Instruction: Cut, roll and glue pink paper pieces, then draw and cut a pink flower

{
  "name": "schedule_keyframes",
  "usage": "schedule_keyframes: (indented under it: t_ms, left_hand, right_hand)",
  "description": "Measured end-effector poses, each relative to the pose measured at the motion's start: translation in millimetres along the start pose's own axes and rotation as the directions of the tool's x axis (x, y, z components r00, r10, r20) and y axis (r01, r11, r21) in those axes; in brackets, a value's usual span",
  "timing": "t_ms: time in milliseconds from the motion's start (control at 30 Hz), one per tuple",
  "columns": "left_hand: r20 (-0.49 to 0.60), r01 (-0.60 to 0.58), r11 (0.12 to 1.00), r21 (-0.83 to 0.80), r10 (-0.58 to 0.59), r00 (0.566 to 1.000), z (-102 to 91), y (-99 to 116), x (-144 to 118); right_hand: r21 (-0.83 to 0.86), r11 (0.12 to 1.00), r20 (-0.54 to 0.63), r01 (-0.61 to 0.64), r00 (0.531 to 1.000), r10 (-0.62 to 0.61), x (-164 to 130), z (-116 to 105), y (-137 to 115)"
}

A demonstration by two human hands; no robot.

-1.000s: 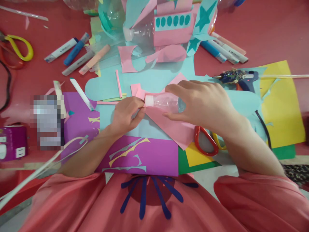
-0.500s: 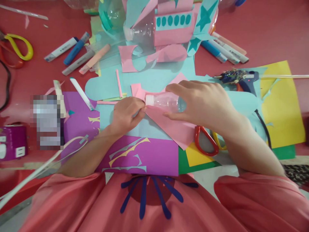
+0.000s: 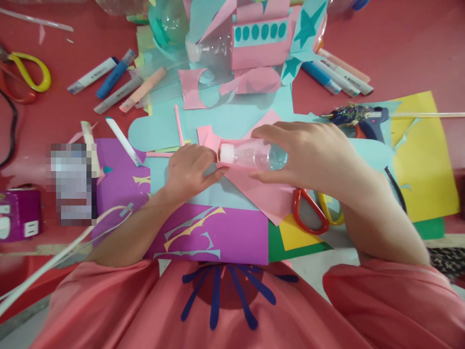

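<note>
Bottle [image 3: 254, 155] lifted slightly vs before, right hand [image 3: 308, 152] gripping, left hand [image 3: 189, 172] flatter on pink paper [image 3: 261, 191]

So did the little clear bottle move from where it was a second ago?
Yes. The bottle slid a little right, toward the glue gun, in the right hand.

Bottle [image 3: 254, 156]: centre of worktop [image 3: 399, 43], lying on paper sheet [image 3: 261, 191]. Scissors [image 3: 312, 213]: just right and nearer. Glue gun [image 3: 359, 117]: right, farther. Markers [image 3: 116, 82]: far left. Paper-covered bottle model [image 3: 250, 43]: far centre. Second scissors [image 3: 25, 77]: far-left edge.
</note>
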State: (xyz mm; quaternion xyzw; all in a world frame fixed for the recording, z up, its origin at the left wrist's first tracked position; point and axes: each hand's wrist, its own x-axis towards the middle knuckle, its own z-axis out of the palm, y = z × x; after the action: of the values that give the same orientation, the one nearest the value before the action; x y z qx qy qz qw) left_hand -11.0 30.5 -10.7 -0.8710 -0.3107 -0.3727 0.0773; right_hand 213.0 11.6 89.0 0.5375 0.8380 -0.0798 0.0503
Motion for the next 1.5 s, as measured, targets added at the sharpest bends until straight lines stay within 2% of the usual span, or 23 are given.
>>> schedule_keyframes:
  t_ms: [167, 333, 467, 667, 933, 1100, 1267, 1500]
  left_hand:
    - [-0.097, -0.056, 0.998, -0.038, 0.052, 0.994, -1.1, 1.5, 3.0]
    - [-0.078, -0.027, 1.0, -0.016, 0.026, 0.997, -0.5, 2.2, 0.3]
    - [-0.122, -0.04, 0.997, -0.059, 0.033, 0.992, -0.6, 3.0, 2.2]
    - [-0.04, 0.071, 0.997, -0.01, -0.071, 0.997, -0.5, 3.9, 0.9]
    - [-0.04, -0.049, 0.999, -0.005, 0.049, 0.998, -4.9, 3.7, 6.7]
    - [0.015, -0.009, 1.0, 0.028, 0.008, 1.0, -3.5, 4.1, 2.0]
    - [-0.078, -0.042, 0.999, 0.015, 0.043, 0.996, -4.4, 6.1, 5.4]
    - [-0.073, -0.035, 0.999, -0.028, 0.033, 0.997, -4.1, 5.4, 4.8]
  right_hand:
    - [0.021, 1.0, -0.028, 0.015, 1.0, -0.014, -0.3, 1.6, 0.5]
    - [0.044, 0.999, -0.03, -0.018, 0.999, 0.019, -0.4, 0.6, -1.7]
    - [0.077, 0.996, -0.005, -0.044, 0.999, 0.044, 0.6, 0.0, -2.9]
    - [0.164, 0.985, 0.033, -0.051, 0.998, 0.047, 2.4, 1.5, -0.1]
    - [0.207, 0.977, 0.039, -0.052, 0.998, 0.045, 3.5, 1.7, 3.2]
    - [0.189, 0.979, 0.063, -0.078, 0.996, 0.067, 3.6, -2.6, 3.0]
    - [0.173, 0.981, 0.096, -0.087, 0.993, 0.071, 3.1, -5.0, 1.6]
    - [0.147, 0.986, 0.101, -0.081, 0.993, 0.067, 3.2, -4.1, 0.2]
